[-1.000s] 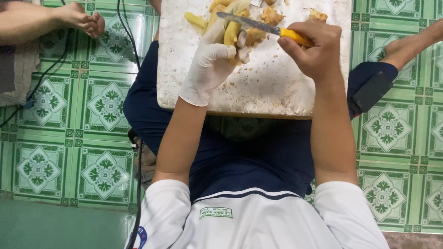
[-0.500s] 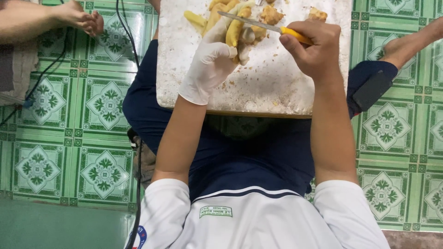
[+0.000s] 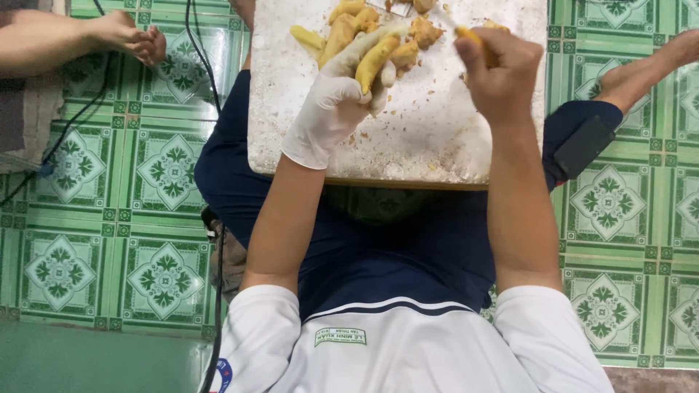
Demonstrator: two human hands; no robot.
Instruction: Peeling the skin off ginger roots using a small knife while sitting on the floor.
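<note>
I saw a white board (image 3: pixel 408 138) resting across the lap. Above its near edge, the gloved left hand (image 3: pixel 336 98) wrapped its grip around a yellow piece (image 3: pixel 375 62). The bare right hand (image 3: pixel 499 73) clenched a yellow-handled knife (image 3: pixel 470 35) near the far edge, beside more pieces (image 3: pixel 349 22).
</note>
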